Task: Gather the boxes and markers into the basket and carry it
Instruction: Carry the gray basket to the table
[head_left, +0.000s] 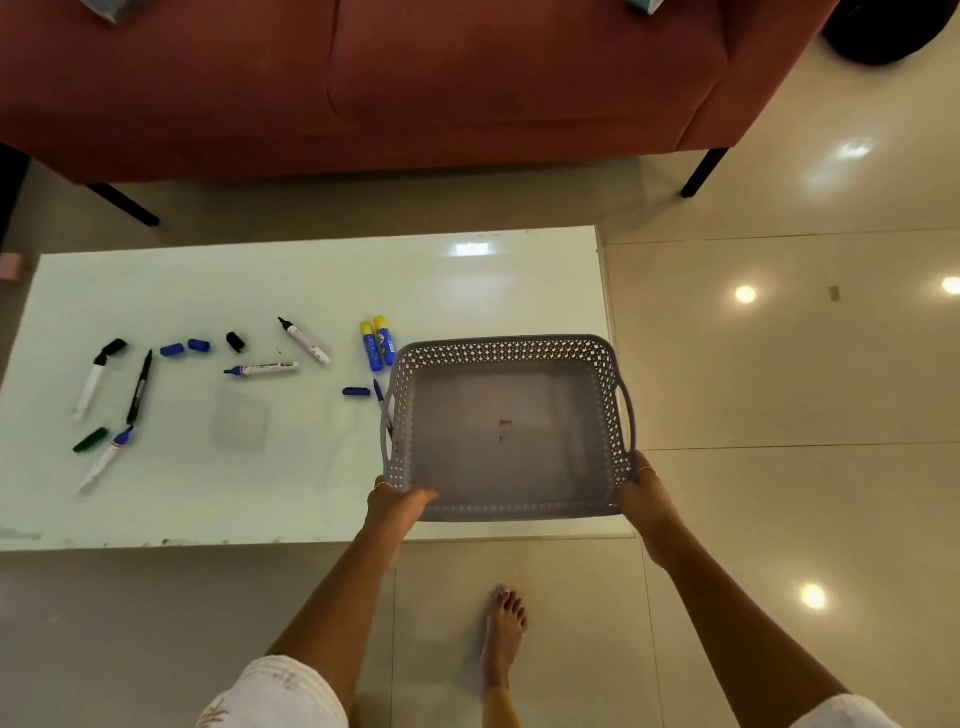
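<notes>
Two hands hold the grey perforated basket (506, 431) by its near corners: the left hand (397, 501) has its fingers curled round the near-left corner, and the right hand (641, 493) grips the near-right corner the same way. Nothing lies in the basket, and it sits at, or just over, the right end of the glossy white table (311, 280); whether its base rests on the top I cannot tell. The step in hand looks like placing the basket so it can be filled, and that is best done by setting it flat and fully on the table, not over the right edge, where it now hangs close. Care is wanted on the left side, because a blue marker (382, 400) lies partly hidden against the basket's left wall and two blue-and-yellow sticks (377, 344) stand just beside its far-left corner; lowering it blind could trap or roll them. Sliding it leftward, nearer the scattered markers (304, 340) and loose caps (184, 348), would shorten each reach. No boxes are plainly in view on the table, only a faint clear square (241, 421) near the middle, so loading has not begun. One bare foot (501, 639) stands on the tiled floor, near the table's edge
</notes>
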